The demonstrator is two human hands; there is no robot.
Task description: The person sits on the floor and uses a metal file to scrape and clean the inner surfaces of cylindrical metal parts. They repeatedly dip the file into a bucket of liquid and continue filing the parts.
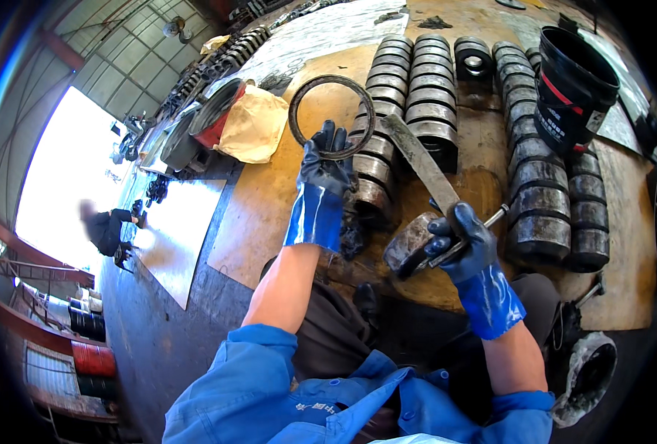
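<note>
"Head view is showing me a dark ring [293, 111]. Where is it staying, exactly?"

"It is standing up in the air, above the brown board [251, 222], and the left hand [322, 166] is holding it by the lower rim. The gloved fingers are closing on this rim, and the rest of the circle is pointing upward."

"And what is the right hand [467, 240] doing?"

"It is gripping a flat metal bar [426, 164], which is leaning up toward the left. The fingers are bending around its lower end. A thin metal rod [497, 216] is also passing at this hand, with its bright end sticking out to the right."

"Is the loose cylinder [408, 243] touching that hand?"

"I cannot tell; it is lying just beside the fingers, on the left."

"What is lying farther away?"

"Metal cylinders [432, 90] are lying in long rows beyond the hands, and a black bucket [559, 122] is standing at the right rows. To the left, a tan sheet [254, 126] is leaning near a red container [211, 132]. Well apart, a person in dark clothes [106, 231] is sitting."
</note>
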